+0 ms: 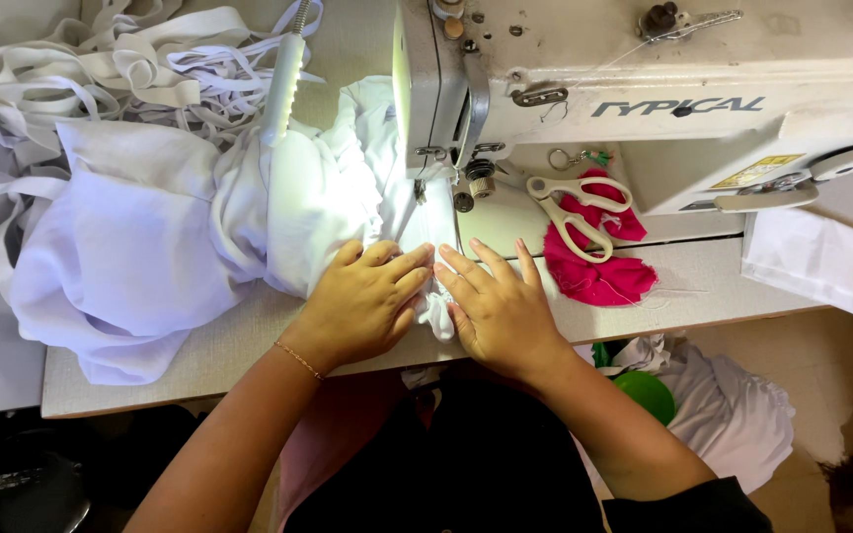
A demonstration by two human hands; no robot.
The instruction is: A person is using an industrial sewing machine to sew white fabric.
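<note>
My left hand (362, 301) and my right hand (501, 306) lie flat side by side on white fabric (180, 237) at the front of the sewing table (239, 345). The fingertips of both hands press the gathered white cloth just in front of the needle area (425, 188) of a cream sewing machine (663, 89). The fabric runs up between my hands under the presser foot. Most of the cloth is bunched to the left of my left hand. A thin gold bracelet is on my left wrist.
Cream-handled scissors (575, 212) lie on a pink cloth scrap (599, 271) right of my right hand. A heap of white elastic strips (120, 69) sits at the back left. Folded white cloth (821, 262) lies at the right. More white fabric and a green object (649, 393) are below the table.
</note>
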